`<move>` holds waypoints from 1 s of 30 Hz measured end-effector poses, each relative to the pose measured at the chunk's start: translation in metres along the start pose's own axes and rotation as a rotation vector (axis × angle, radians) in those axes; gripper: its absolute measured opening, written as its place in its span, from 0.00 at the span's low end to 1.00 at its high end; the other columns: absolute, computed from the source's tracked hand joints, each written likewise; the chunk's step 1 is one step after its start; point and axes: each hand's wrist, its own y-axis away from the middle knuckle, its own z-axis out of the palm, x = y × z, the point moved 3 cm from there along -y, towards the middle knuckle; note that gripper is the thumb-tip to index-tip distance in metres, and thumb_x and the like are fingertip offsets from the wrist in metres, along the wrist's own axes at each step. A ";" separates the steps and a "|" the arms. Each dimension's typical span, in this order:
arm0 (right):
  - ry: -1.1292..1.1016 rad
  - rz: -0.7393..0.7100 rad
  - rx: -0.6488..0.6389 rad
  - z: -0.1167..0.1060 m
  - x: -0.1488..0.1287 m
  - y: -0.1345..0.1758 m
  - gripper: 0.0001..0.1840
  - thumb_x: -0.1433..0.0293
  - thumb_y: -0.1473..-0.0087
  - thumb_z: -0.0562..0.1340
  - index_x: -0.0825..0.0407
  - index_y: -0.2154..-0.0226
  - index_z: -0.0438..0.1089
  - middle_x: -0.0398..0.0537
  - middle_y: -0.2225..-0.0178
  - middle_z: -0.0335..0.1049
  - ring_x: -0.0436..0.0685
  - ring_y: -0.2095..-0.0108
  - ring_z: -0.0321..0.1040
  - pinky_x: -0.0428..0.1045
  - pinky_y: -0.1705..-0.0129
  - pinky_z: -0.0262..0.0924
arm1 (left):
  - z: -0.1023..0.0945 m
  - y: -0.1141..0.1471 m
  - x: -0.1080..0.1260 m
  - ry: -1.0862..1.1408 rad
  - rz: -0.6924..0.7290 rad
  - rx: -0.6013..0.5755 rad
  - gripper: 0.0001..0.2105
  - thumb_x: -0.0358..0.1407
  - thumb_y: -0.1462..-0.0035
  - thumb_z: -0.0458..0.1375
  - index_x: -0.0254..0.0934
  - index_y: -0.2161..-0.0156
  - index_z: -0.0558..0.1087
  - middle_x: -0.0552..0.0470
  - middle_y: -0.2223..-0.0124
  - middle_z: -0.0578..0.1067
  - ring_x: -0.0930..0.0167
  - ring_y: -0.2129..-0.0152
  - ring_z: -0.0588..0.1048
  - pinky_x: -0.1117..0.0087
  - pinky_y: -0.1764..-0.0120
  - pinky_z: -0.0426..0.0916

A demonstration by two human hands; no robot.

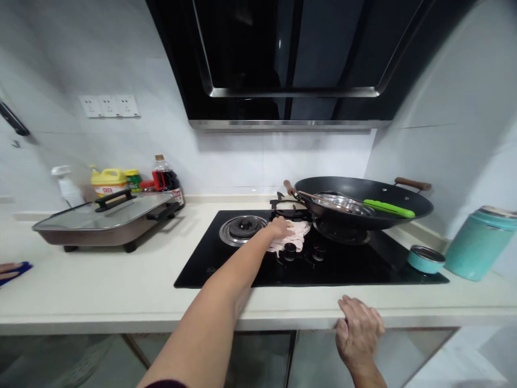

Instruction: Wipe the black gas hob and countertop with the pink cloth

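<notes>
Cloth (pixel 299 233) under left hand (pixel 281 228); right hand (pixel 359 326) at counter edge (pixel 291 323)

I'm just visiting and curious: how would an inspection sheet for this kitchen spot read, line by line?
Surface: pale counter with a black stove set into it.
Job's things: pale cloth on the stove, right of the left burner.
Clutter: wok on the stove's right side, holding a metal dish and a green handle; lidded pan at left; teal canister at right.
Hands: left hand on the pale cloth, grip unclear; right hand at the counter's front edge, fingers curled.
Cables: nothing seen.
Surroundings: range hood overhead; wall sockets; another person's hand at a blue cloth, far left.
</notes>
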 end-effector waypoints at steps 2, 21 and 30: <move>0.001 -0.002 0.007 0.001 0.000 0.000 0.17 0.67 0.30 0.51 0.51 0.44 0.67 0.54 0.53 0.75 0.63 0.48 0.68 0.62 0.40 0.53 | 0.004 0.012 -0.013 -0.044 0.013 0.029 0.22 0.50 0.33 0.54 0.48 0.38 0.71 0.47 0.36 0.68 0.59 0.38 0.66 0.55 0.36 0.61; -0.036 0.051 -0.005 0.004 0.006 0.004 0.17 0.67 0.35 0.53 0.51 0.48 0.70 0.53 0.53 0.76 0.64 0.49 0.69 0.62 0.41 0.53 | 0.032 0.196 -0.023 -0.154 0.028 0.278 0.20 0.48 0.32 0.48 0.44 0.45 0.75 0.43 0.43 0.71 0.55 0.44 0.66 0.53 0.41 0.61; 0.018 -0.094 -0.073 0.011 0.029 0.000 0.16 0.63 0.44 0.51 0.52 0.63 0.73 0.58 0.63 0.77 0.67 0.63 0.72 0.59 0.61 0.56 | 0.055 0.228 0.014 0.111 0.154 0.065 0.32 0.62 0.37 0.47 0.55 0.33 0.63 0.49 0.24 0.49 0.50 0.27 0.44 0.41 0.33 0.46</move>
